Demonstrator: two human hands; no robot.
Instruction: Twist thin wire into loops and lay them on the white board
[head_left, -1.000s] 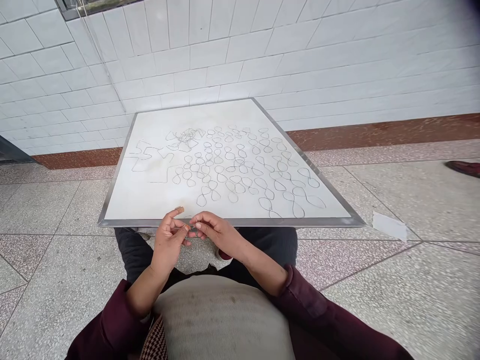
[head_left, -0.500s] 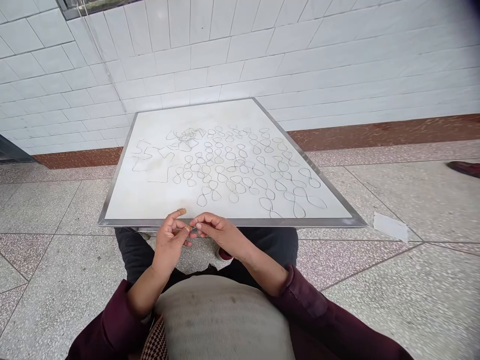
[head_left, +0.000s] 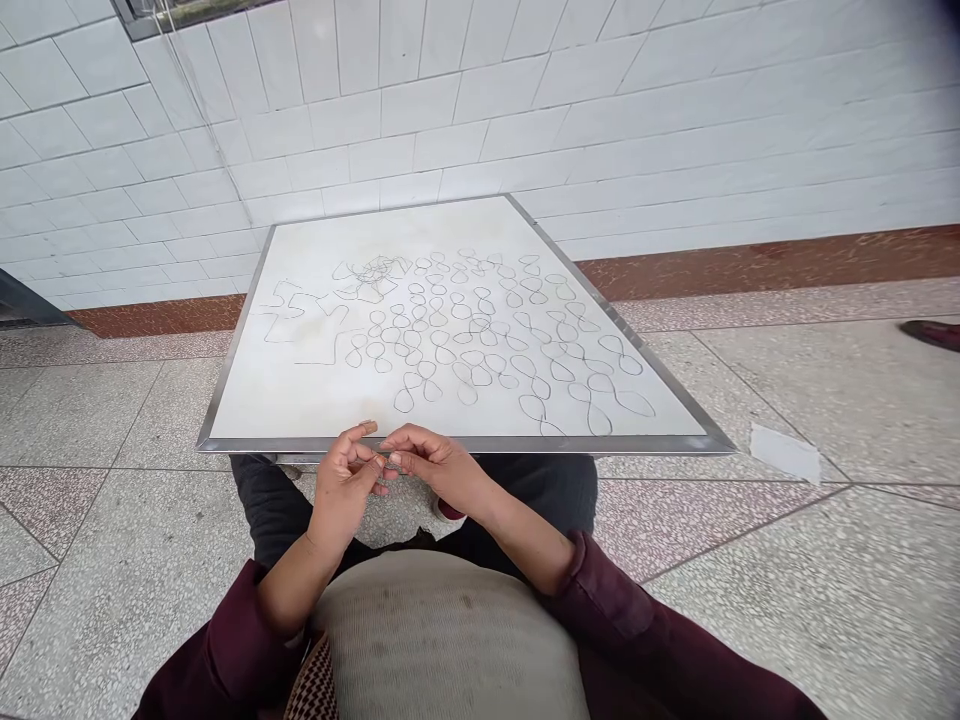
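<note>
My left hand point(head_left: 341, 485) and my right hand point(head_left: 435, 465) meet fingertip to fingertip just below the near edge of a white board point(head_left: 300, 400) with a metal rim. Both pinch a small piece of thin wire point(head_left: 385, 461) between them; it is barely visible. On the board lie several bent wire loops point(head_left: 480, 345) in rows, a tangle of wire point(head_left: 373, 272) at the back, and zigzag wire shapes point(head_left: 300, 320) on the left.
A white tiled wall point(head_left: 525, 120) with a red-brown base strip stands behind the board. Speckled floor tiles surround me. A scrap of white paper point(head_left: 784, 452) lies on the floor at right, and a dark shoe point(head_left: 934, 334) shows at the far right edge.
My fingers have shifted slightly on the wire, the left thumb closing toward the right fingertips. Nothing on the board has moved.
</note>
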